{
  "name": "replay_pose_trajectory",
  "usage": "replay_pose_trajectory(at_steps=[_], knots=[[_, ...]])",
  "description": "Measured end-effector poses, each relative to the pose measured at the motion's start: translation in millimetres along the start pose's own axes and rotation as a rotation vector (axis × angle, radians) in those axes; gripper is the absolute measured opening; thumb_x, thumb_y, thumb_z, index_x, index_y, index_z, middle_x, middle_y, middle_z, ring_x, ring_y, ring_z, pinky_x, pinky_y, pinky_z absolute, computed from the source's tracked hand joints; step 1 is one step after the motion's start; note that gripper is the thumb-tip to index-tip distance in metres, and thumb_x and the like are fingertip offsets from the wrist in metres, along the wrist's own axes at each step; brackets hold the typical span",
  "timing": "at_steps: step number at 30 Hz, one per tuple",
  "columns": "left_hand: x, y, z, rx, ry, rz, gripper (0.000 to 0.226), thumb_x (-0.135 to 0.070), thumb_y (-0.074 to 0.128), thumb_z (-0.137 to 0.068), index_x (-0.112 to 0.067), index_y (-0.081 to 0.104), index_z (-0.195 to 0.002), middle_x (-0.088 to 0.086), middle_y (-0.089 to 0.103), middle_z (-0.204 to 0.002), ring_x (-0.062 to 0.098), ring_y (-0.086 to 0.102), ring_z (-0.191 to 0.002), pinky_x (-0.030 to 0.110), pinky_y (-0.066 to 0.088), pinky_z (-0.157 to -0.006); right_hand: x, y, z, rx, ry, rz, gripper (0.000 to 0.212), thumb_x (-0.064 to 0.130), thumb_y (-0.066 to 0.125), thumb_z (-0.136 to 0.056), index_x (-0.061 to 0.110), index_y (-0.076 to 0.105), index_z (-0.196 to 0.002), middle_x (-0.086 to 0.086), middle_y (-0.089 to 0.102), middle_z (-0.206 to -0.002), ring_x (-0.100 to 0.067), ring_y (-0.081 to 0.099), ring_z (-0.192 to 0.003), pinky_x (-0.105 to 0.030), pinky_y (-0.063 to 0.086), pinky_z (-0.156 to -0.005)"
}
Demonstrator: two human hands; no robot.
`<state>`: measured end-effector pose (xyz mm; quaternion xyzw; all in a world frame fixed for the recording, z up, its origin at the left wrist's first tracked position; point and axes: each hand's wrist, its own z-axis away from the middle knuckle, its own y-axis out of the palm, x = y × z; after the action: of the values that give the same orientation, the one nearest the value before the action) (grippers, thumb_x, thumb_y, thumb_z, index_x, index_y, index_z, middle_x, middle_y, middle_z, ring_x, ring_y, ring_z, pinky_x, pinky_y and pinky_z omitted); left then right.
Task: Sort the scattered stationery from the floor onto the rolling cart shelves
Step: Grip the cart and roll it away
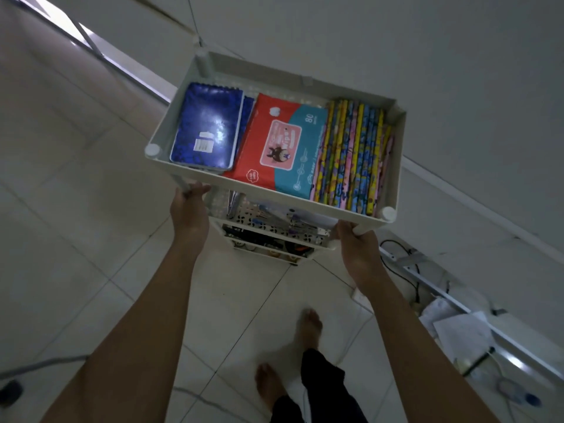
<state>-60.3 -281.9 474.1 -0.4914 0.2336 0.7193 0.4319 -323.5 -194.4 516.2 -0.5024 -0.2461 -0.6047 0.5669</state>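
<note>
Standing over the rolling cart (171,129), looking down. Left hand (187,209) is wrapped around the near-left corner post just under the top shelf; right hand (355,242) is wrapped around the near-right post, below the round cap. Both hold the frame and nothing else.

The top shelf's long axis runs left to right across the view, tilted so the right end sits lower in frame. The cart lies straight ahead of both hands, away from the body; each hand is at its own near corner, so neither is nearer. Any push or pull goes along the short axis, toward the wall or back to the feet.

Top shelf count, left to right:
- blue notebooks (204,126): one on top, edge of a second under it, so two at least
- pack of wipes (280,145): one, red and teal, touching the notebooks
- patterned pencils (354,157): one tight bundle lying front to back, too many to count surely

Lower shelves: three tiers showing below. The middle shelf (274,215) holds pens or tools, unclear.

No stationery on the tiles near the feet. Papers and cables (457,328) lie by the right wall. Sorting looks nearly done.
</note>
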Motion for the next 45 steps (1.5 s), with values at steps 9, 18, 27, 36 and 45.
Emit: replay_pose_trajectory(at_steps=[9,18,27,36,45], knots=[[-3.6,41.2,0.3,0.019,-0.021,0.177,0.024,-0.006,0.051,-0.091,-0.024,0.054,-0.075,-0.004,0.055,-0.073,0.003,0.046,-0.059,0.021,0.029,-0.054,2.4,-23.6,-25.9,-0.025,-0.037,0.092,0.035,0.016,0.043,-0.100,-0.013,0.051,-0.082,-0.037,0.050,-0.077,-0.031,0.041,-0.065,-0.029,0.031,-0.061],[-3.0,103.5,8.9,0.181,-0.011,0.185,0.028,0.001,0.049,-0.092,-0.021,0.054,-0.076,-0.002,0.054,-0.073,0.001,0.050,-0.060,0.019,0.034,-0.057,-23.2,-63.5,-26.0,-0.156,0.011,0.069,0.026,0.009,0.046,-0.098,-0.016,0.054,-0.098,-0.040,0.056,-0.099,-0.044,0.053,-0.084,-0.018,0.039,-0.062],[-9.3,153.1,1.7,0.339,0.098,0.108,0.015,-0.010,0.047,-0.098,-0.011,0.058,-0.109,-0.007,0.057,-0.082,-0.004,0.057,-0.065,0.016,0.041,-0.064,-38.4,-91.8,-27.7,-0.092,-0.061,0.316,0.017,0.018,0.073,-0.081,0.017,0.058,-0.074,-0.006,0.067,-0.080,-0.023,0.066,-0.078,-0.038,0.056,-0.069],[-5.4,149.5,-16.2,0.295,0.395,-0.184,0.026,-0.009,0.046,-0.092,-0.034,0.053,-0.090,-0.003,0.063,-0.094,0.005,0.063,-0.088,0.042,0.047,-0.082,-23.3,-81.1,-61.5,-0.238,-0.173,0.338,0.025,-0.021,0.047,-0.074,0.003,0.053,-0.070,-0.014,0.060,-0.071,-0.027,0.060,-0.073,-0.037,0.052,-0.069],[-1.6,169.3,-25.2,0.371,0.404,-0.129,0.026,0.003,0.046,-0.091,-0.022,0.050,-0.089,0.006,0.058,-0.094,0.013,0.061,-0.085,0.027,0.041,-0.068,-27.4,-92.0,-68.2,-0.330,-0.205,0.367,0.028,-0.017,0.053,-0.077,0.010,0.058,-0.072,-0.007,0.065,-0.073,-0.021,0.063,-0.073,-0.038,0.057,-0.071]])
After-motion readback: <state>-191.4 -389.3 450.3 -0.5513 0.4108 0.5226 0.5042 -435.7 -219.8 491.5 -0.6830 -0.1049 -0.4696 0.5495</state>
